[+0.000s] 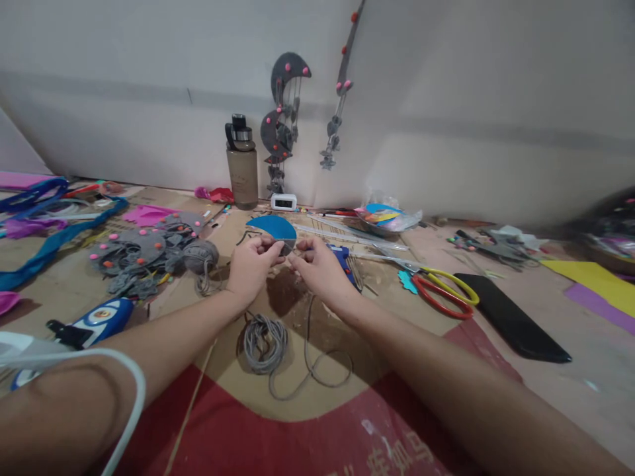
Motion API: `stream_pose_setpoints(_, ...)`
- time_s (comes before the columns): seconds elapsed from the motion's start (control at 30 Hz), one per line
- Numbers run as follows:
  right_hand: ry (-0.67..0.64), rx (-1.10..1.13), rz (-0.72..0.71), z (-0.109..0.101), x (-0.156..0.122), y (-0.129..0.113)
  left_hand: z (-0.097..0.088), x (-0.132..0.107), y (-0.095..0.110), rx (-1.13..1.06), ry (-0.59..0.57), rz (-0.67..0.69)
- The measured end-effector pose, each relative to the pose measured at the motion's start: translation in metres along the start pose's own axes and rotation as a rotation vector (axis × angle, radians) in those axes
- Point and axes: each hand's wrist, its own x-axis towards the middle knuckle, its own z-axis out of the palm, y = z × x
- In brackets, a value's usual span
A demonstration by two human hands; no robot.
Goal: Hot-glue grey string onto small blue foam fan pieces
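**A:** What are the hands on?

**B:** Both pinch the same small grey piece (286, 247). The left hand (253, 264) has thumb and forefinger closed on its left edge, and the right hand (320, 268) is closed on its right edge. It is held up off the cardboard (233, 360), just in front of the blue half-disc (274, 227) and touching or overlapping its lower rim.

**A:** How would you expect it to handle?

**B:** Light and soft, I'd say. It looks like thin felt or foam sheet, so it should bend rather than crack. It's not slippery, but it's small enough to twist out of a loose pinch. The edges are the place to hold it, as both hands do now, with the middle left free.

**A:** And the grey cord (265, 342)?

**B:** It's coiled on the cardboard between the forearms, with a loose loop trailing to the right. One strand rises toward the right hand. The view is too small there to tell whether the fingers actually hold it. It's limp stuff and would snag or tangle easily.

**A:** Anything close by?

**B:** A blue glue gun (342, 254) sits just behind the right hand, and the scissors (441, 291) lie farther to the right, well apart from the hands.
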Motion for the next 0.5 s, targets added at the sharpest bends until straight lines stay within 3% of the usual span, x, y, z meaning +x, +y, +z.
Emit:
stream_pose_setpoints(0.2, 0.093, -0.138, -0.121, -0.016, -0.003, -0.017, 0.000, -0.001, 0.000, -0.090, -0.072, -0.068)
stream_pose_setpoints(0.5, 0.172, -0.110, -0.195, -0.021, -0.002, -0.016, 0.002, -0.004, 0.004, -0.150, -0.110, -0.060)
